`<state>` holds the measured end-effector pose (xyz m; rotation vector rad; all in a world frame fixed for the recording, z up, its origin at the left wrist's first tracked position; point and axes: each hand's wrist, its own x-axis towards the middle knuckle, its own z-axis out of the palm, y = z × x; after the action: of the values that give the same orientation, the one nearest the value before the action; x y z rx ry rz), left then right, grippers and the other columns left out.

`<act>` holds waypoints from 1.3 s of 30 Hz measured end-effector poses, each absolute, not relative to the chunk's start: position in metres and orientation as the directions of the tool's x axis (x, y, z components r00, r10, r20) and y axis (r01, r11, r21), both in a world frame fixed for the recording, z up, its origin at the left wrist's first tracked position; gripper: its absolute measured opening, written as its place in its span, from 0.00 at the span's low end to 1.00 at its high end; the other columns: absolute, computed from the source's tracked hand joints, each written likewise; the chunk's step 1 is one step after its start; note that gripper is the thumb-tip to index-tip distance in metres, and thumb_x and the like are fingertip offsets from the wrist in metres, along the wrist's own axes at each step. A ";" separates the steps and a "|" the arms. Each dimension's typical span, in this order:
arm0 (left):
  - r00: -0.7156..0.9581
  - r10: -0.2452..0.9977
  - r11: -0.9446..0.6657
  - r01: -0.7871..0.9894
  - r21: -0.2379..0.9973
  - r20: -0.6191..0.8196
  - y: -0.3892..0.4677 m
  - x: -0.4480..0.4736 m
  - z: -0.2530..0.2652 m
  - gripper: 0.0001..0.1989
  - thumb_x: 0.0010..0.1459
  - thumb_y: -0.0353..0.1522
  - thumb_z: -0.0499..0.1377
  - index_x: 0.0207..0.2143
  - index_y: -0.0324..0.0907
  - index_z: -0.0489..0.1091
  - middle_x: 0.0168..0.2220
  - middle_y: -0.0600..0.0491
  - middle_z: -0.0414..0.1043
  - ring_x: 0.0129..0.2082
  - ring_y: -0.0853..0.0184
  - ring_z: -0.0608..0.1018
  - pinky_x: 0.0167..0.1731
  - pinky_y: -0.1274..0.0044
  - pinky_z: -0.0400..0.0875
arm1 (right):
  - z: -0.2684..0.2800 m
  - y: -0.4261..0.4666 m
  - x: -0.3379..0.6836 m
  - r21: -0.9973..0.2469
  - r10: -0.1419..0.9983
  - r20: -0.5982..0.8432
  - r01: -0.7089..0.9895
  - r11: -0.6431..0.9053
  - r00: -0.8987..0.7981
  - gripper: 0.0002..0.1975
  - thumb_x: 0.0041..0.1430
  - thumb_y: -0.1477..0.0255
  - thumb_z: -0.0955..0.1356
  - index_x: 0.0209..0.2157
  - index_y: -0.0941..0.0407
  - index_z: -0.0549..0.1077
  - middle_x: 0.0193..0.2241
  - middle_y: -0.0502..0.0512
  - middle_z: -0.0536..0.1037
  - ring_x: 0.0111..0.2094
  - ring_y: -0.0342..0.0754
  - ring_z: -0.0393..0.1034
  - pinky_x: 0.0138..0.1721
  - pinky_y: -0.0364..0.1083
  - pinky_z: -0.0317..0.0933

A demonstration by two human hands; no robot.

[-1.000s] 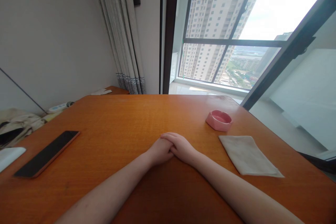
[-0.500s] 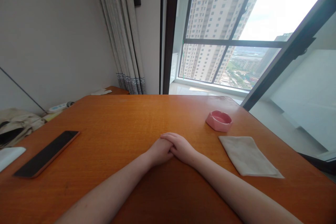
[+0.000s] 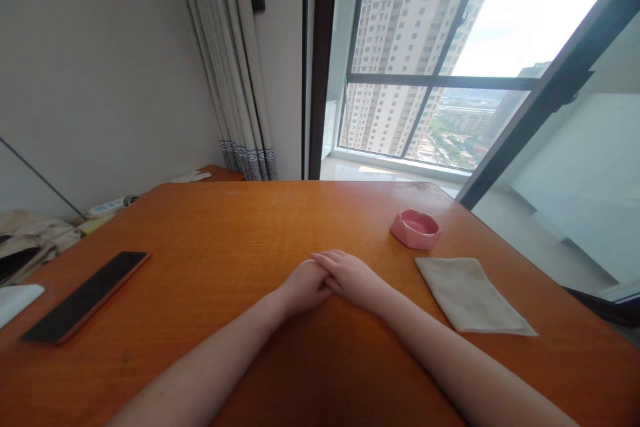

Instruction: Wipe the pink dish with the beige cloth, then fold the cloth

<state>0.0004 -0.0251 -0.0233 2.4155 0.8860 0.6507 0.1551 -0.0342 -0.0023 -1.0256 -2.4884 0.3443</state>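
Wooden table (image 3: 240,220), seen from my side. Along its left lie a flat black-faced slab (image 3: 87,298) with an orange-brown rim and, cut by the frame, a white object (image 3: 17,301); past that edge are a beige fabric heap (image 3: 45,233) and a slim white device (image 3: 106,207). A grey curtain (image 3: 227,60) hangs behind the far left, a window (image 3: 390,113) beyond the far right. Count on the tabletop: one pink ashtray (image 3: 414,233), one beige cloth (image 3: 473,297), one slab, one white object. My right hand (image 3: 355,280) lies over my left hand (image 3: 303,285), its fingers gently bent across it; how far the left is closed, and whether either palm encloses anything, I cannot tell. The ashtray stands upright, ahead and to the right of my hands, near but apart; the cloth lies flat on its near side, beside my right forearm (image 3: 450,343).
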 end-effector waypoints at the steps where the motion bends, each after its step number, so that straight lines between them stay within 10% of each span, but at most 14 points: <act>1: 0.666 0.701 -0.658 0.468 0.589 0.254 -0.025 -0.001 -0.022 0.10 0.50 0.27 0.52 0.35 0.38 0.69 0.36 0.50 0.73 0.36 0.65 0.73 0.37 0.76 0.67 | 0.002 -0.033 0.163 -0.326 0.728 0.291 0.651 0.686 -0.621 0.25 0.56 0.73 0.64 0.56 0.55 0.61 0.49 0.59 0.71 0.51 0.51 0.63 0.52 0.52 0.58; 6: 0.666 0.719 -0.626 0.495 0.602 0.199 -0.024 -0.005 -0.018 0.06 0.55 0.31 0.51 0.30 0.40 0.67 0.25 0.55 0.66 0.26 0.71 0.67 0.27 0.80 0.61 | 0.020 -0.017 0.225 -0.074 0.889 0.452 0.990 0.117 -0.071 0.28 0.56 0.70 0.64 0.58 0.56 0.56 0.58 0.66 0.58 0.60 0.63 0.47 0.57 0.66 0.39; 9: 0.684 0.700 -0.646 0.485 0.589 0.205 -0.024 -0.005 -0.016 0.06 0.55 0.31 0.51 0.30 0.40 0.67 0.26 0.55 0.66 0.26 0.71 0.67 0.28 0.80 0.60 | 0.021 -0.008 0.265 -0.030 0.885 0.368 0.955 -0.295 0.285 0.29 0.55 0.66 0.64 0.57 0.58 0.57 0.61 0.69 0.51 0.61 0.69 0.41 0.54 0.68 0.42; 12: 0.687 0.697 -0.652 0.489 0.580 0.204 -0.025 -0.005 -0.015 0.07 0.55 0.31 0.51 0.30 0.40 0.67 0.26 0.54 0.67 0.27 0.71 0.67 0.29 0.80 0.60 | 0.016 -0.003 0.288 -0.021 0.907 0.199 0.927 -0.375 0.372 0.27 0.55 0.65 0.63 0.55 0.60 0.60 0.57 0.70 0.57 0.60 0.68 0.46 0.51 0.64 0.51; 24: 0.694 0.687 -0.673 0.498 0.547 0.214 -0.026 -0.005 -0.016 0.06 0.55 0.30 0.51 0.30 0.40 0.67 0.27 0.54 0.67 0.28 0.70 0.68 0.30 0.79 0.62 | 0.014 0.008 0.291 -0.067 0.964 0.151 0.975 -0.210 0.218 0.13 0.57 0.62 0.62 0.32 0.57 0.71 0.33 0.60 0.74 0.37 0.53 0.68 0.33 0.46 0.59; 33: 0.627 0.588 -0.772 0.624 0.123 0.511 -0.027 -0.018 0.010 0.19 0.58 0.28 0.50 0.53 0.43 0.61 0.58 0.44 0.58 0.60 0.57 0.56 0.58 0.59 0.48 | 0.017 -0.019 0.194 0.002 0.657 0.402 0.718 0.696 -0.638 0.04 0.60 0.71 0.63 0.33 0.55 0.69 0.33 0.55 0.74 0.40 0.50 0.64 0.53 0.53 0.54; 39: 0.773 0.522 -0.834 0.552 0.024 0.360 -0.027 -0.028 0.028 0.14 0.62 0.36 0.46 0.33 0.41 0.68 0.32 0.51 0.71 0.40 0.66 0.70 0.60 0.63 0.44 | 0.007 -0.032 0.171 -0.084 0.545 0.465 0.579 0.811 -0.698 0.06 0.61 0.70 0.61 0.35 0.54 0.70 0.33 0.54 0.73 0.43 0.49 0.65 0.57 0.57 0.52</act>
<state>-0.0280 -0.0268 0.0281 3.0363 0.9209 0.5763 0.1712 -0.0315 0.0067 -0.8349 -2.5184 -0.0944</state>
